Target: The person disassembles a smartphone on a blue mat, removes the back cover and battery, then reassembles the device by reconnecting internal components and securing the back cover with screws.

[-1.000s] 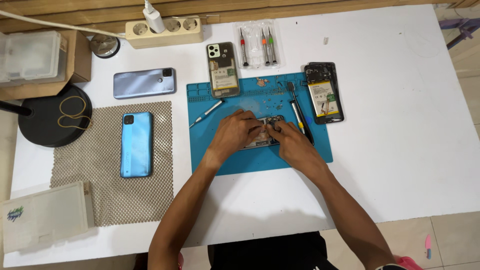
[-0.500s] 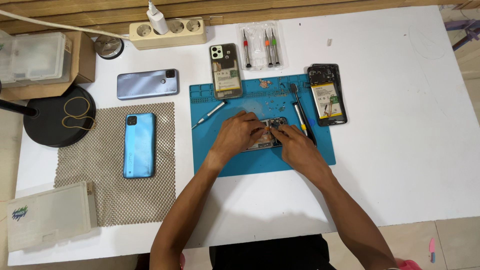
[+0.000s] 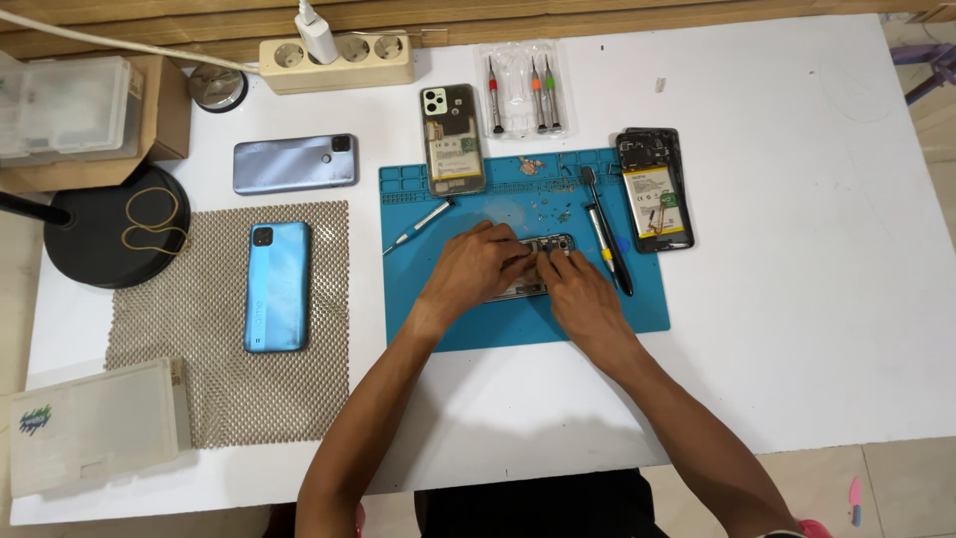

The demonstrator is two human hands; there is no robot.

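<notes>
Both hands met over an opened phone (image 3: 533,267) that lay near the middle of the blue work mat (image 3: 518,319) on the white bench (image 3: 797,329). The left hand (image 3: 476,267) covered the phone's left part with its fingers curled down on it, and the right hand (image 3: 578,294) pressed in from the right, fingertips pinched close at the phone's upper end; whether it held a small part or tool there I could not tell. Just right of the hands lay a black-handled screwdriver (image 3: 609,249), and to the left on the mat a slim silver tool (image 3: 420,225) lay at a slant. A phone with its back removed (image 3: 452,137) rested across the mat's top left edge, and another stripped phone with its battery showing (image 3: 654,189) lay over the mat's right edge. Above the mat sat a clear pack of small screwdrivers (image 3: 522,90). Further left, a light blue phone (image 3: 277,287) lay face down on a mesh pad (image 3: 199,329), a grey-blue phone (image 3: 295,163) lay above it, and a power strip (image 3: 337,60) stood along the back.
</notes>
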